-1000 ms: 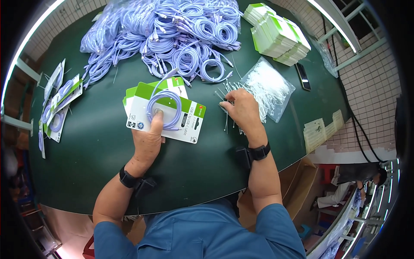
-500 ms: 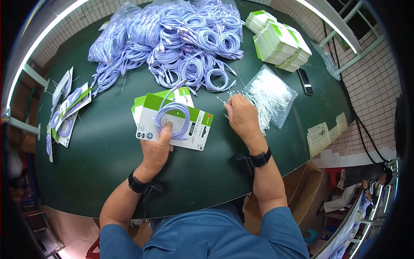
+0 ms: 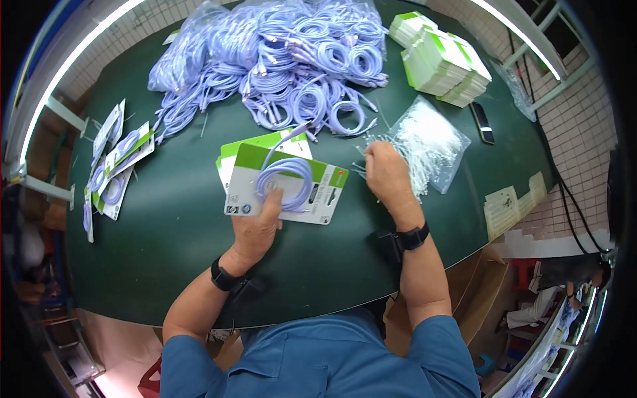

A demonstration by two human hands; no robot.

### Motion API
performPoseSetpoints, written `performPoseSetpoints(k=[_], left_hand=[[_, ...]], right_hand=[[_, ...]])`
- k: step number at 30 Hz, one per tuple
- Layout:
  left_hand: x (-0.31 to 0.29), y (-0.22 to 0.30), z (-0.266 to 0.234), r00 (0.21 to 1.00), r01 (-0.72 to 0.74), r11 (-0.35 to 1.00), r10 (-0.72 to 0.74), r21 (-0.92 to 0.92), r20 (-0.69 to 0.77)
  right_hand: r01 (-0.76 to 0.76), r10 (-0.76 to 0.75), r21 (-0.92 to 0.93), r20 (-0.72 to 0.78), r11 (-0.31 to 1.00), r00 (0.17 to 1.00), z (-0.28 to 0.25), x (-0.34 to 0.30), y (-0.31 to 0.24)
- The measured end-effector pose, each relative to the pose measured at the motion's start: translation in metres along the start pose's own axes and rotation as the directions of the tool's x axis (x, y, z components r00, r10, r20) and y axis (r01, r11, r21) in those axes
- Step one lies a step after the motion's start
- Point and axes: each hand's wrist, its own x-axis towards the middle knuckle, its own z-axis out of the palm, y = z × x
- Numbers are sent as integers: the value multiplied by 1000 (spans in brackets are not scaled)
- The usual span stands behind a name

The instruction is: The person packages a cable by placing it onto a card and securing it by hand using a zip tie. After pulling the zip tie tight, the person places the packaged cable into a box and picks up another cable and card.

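Note:
In my left hand (image 3: 255,232) is a white and green packaging card (image 3: 243,189) with a coiled lilac cable (image 3: 306,184) on it. The thumb presses the coil against the card, and one cable end sticks up past the card's far edge. More green and white cards (image 3: 229,151) lie just behind it. My right hand (image 3: 390,176) is closed in a pinch at the left edge of a heap of thin white cable ties (image 3: 424,142). These spill from a clear plastic bag (image 3: 456,159). Exactly how many ties the fingertips hold is hidden.
A large pile of coiled lilac cables (image 3: 285,63) covers the table's far side. Stacked cards (image 3: 438,63) stand far right, near a dark phone (image 3: 483,124). Carded cables (image 3: 118,169) lie at left. Paper sheets (image 3: 511,207) rest at the right edge.
The whole view has shifted slightly, moving the scene to the right in the picture. My right fingers stay at the ties, and my left hand keeps its hold on the card and cable.

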Motion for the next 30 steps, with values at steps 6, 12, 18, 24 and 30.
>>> performPoseSetpoints(k=[6, 12, 18, 24, 30], left_hand=[[7, 1, 5, 1000, 4, 998, -5, -65, -6], [2, -2, 4, 1000, -30, 1000, 30, -5, 9], [-1, -8, -9, 917, -397, 894, 377, 206, 131], [3, 20, -3, 570, -810, 537, 625, 235, 533], [4, 23, 0, 424, -885, 440, 633, 149, 648]], right_hand=[[64, -55, 38, -200, 997, 978, -22, 13, -7], [-10, 90, 317, -237, 948, 967, -34, 11, -16], [-10, 119, 438, -223, 899, 967, -35, 7, -24], [25, 71, 663, -117, 749, 991, -47, 0, -38], [232, -180, 553, -148, 800, 972, -52, 1, -53]])
